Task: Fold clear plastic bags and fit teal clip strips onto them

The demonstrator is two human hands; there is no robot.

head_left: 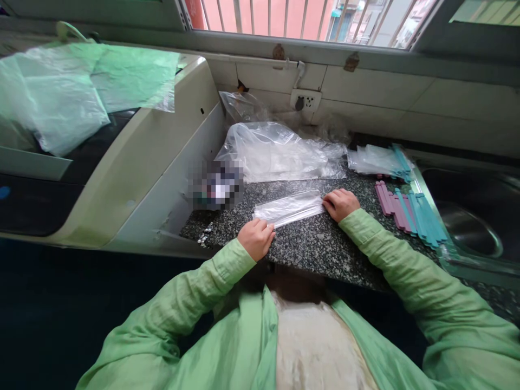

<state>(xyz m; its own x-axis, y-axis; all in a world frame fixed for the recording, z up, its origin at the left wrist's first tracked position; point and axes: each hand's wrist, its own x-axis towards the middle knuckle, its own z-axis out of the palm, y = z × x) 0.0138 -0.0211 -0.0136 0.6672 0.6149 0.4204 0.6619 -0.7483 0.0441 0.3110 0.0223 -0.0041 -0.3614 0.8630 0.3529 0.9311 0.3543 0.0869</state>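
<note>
Granite-patterned counter (317, 249) is carrying the work, running between a cream-coloured appliance (154, 146) on the left and a steel sink (471, 227) on the right. Green-tinted plastic sheeting (73, 92) is lying over the appliance's top. At the far side of the counter, a heap of loose clear bags (276, 151) is resting against the tiled wall. Right of centre, a row of purple and teal sealing strips (410, 214) is lying beside the sink, with a smaller stack of bags (377, 161) just beyond it. Near the middle, a narrow clear plastic bag (289, 208) is lying flat on the counter. The left hand (255, 238) is closing its grip on the bag's near-left end, fingers curled over it. The right hand (340, 204) is pinching the bag's right end, fingers bent tightly against the plastic.
</note>
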